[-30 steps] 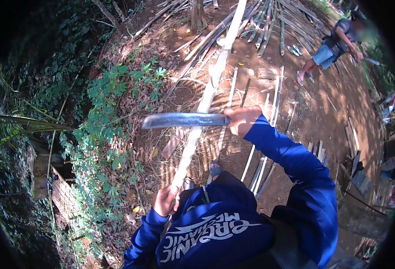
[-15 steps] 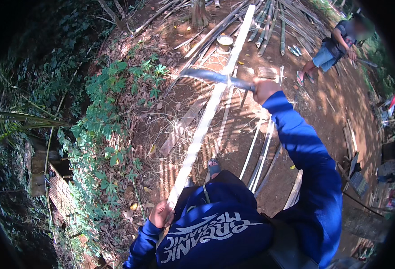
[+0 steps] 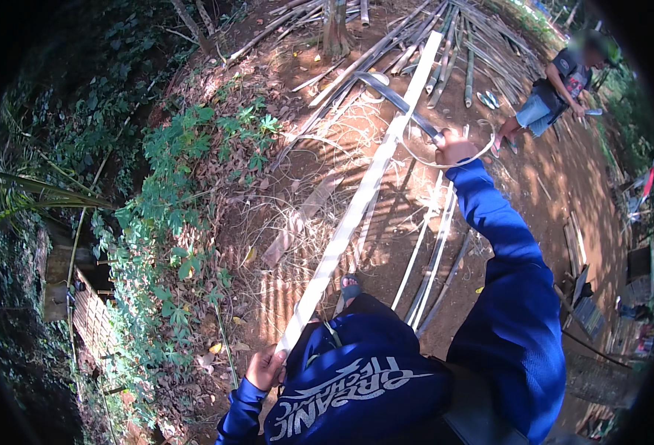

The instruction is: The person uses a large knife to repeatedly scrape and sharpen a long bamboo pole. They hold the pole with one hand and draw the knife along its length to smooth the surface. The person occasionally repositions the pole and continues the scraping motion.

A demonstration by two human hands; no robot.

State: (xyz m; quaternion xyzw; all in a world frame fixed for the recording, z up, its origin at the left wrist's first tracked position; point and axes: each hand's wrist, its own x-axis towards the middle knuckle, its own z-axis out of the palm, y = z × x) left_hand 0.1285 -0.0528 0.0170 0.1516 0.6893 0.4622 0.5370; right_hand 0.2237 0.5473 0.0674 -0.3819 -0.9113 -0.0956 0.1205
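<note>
A long, pale bamboo slat slants from my waist up and away to the far right. Its near end is gripped by my left hand, with the thumb on top. In my right hand, fingers are wrapped round the handle of a machete, arm stretched forward. The blade lies across the far part of the slat, its curved tip pointing to the far left. A thin curled shaving loops beside the blade and around my right hand.
Loose shavings and slats lie on the dirt. Bamboo poles are piled beyond, near a tree trunk. Another person stands at the far right, holding something. Green plants border the left.
My right hand and the machete have moved slightly right, and the blade is now tilted with its tip farther away. A curled shaving now shows by that hand. The slat has shifted slightly right.
</note>
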